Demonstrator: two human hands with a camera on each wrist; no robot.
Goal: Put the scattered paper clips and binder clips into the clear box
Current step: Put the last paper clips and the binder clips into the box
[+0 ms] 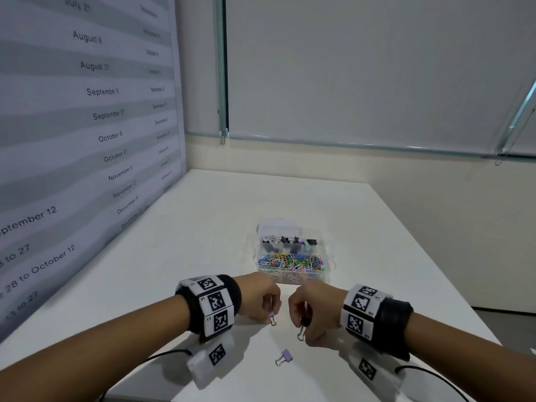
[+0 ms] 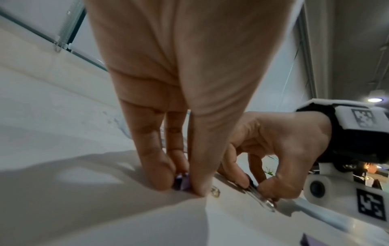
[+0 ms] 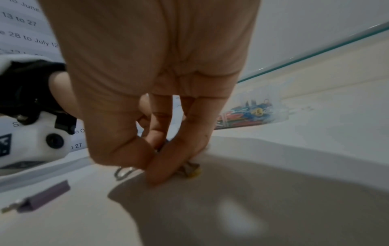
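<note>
The clear box point(image 1: 293, 278) stands on the white table point(image 1: 188, 256), with coloured paper clips in its near part and binder clips in its far part. Just in front of it, my left hand point(image 1: 271, 312) pinches a small purple binder clip point(image 2: 182, 183) against the table top. Close beside it, my right hand point(image 1: 301, 320) pinches a black binder clip point(image 1: 303, 322) whose silver wire handle point(image 2: 262, 198) points toward me. A second purple binder clip point(image 1: 285, 357) lies loose on the table nearer me, also seen in the right wrist view as the purple clip point(image 3: 45, 198).
A wall poster with printed dates point(image 1: 87, 126) runs along the table's left edge. A pale wall and glass partition point(image 1: 377, 82) stand behind. The table's right edge point(image 1: 435, 271) drops to the floor. Cables trail from both wrist cameras near the front edge.
</note>
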